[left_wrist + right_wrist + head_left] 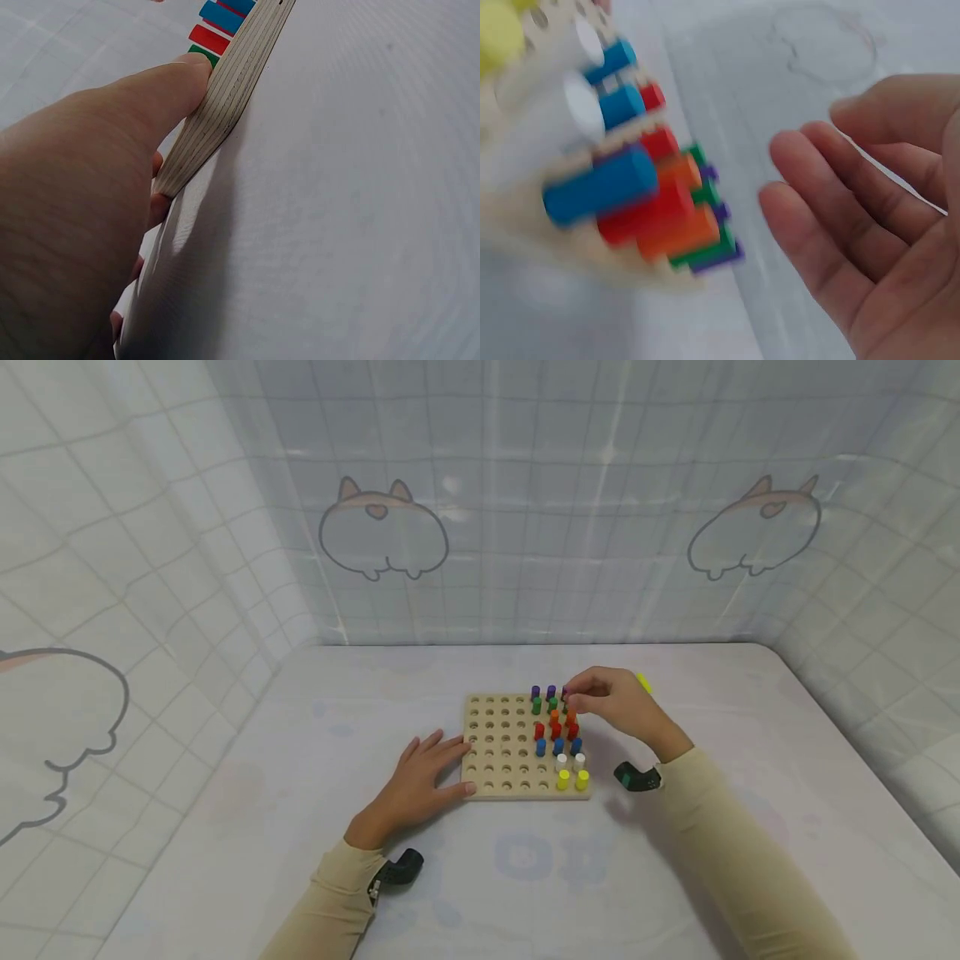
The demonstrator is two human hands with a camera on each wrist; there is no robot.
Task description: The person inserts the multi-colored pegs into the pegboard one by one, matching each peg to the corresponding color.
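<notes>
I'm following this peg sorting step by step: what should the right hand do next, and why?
Probably lower the right hand to seat a peg at the pegboard's far right corner: it hovers beside the purple pegs, while the left hand steadies the board's edge.

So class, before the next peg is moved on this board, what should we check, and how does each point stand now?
1. Board steadied: ok, the left hand lies against the pegboard at its left edge.
2. Picking hand free: ok, the right hand hovers by the purple pegs, with no peg seen in its fingers.
3. Free holes: ok, the left columns are bare.
4. Coloured pegs upright: ok.
5. Yellow object behind the right hand: cannot tell what it is.
</notes>
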